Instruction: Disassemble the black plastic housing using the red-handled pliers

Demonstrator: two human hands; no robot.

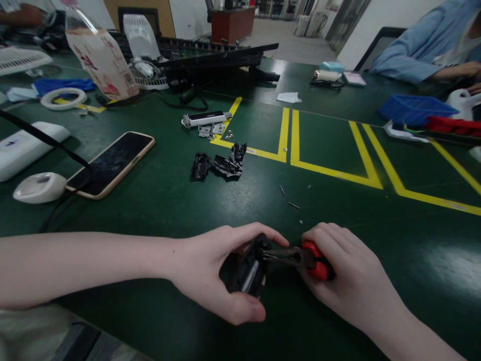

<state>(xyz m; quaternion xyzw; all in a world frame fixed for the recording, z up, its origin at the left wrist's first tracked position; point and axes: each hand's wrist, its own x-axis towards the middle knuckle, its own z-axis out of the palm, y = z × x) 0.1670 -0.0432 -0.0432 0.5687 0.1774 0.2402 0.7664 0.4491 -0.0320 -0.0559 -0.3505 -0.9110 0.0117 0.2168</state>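
Note:
Close to the table's front edge, my left hand (214, 273) curls its fingers and thumb around a black plastic housing (250, 271). Pliers with red handles (317, 260) are gripped in my right hand (345, 271). Their metal jaws meet the upper right end of the housing; what lies between the jaws is too small to make out. Beyond my hands lie broken-looking black plastic parts (225, 165). Two thin metal pins (293, 205) rest on the green tabletop, a little above the pliers.
A phone (112, 163), a white computer mouse (39, 188) and a dark strap lie left. A silver-and-black part (206, 119) sits behind the black pieces. A bottle (101, 60) stands at the back left. Across the table, right, sits a person in blue sleeves (409, 50) near a blue tray (417, 110).

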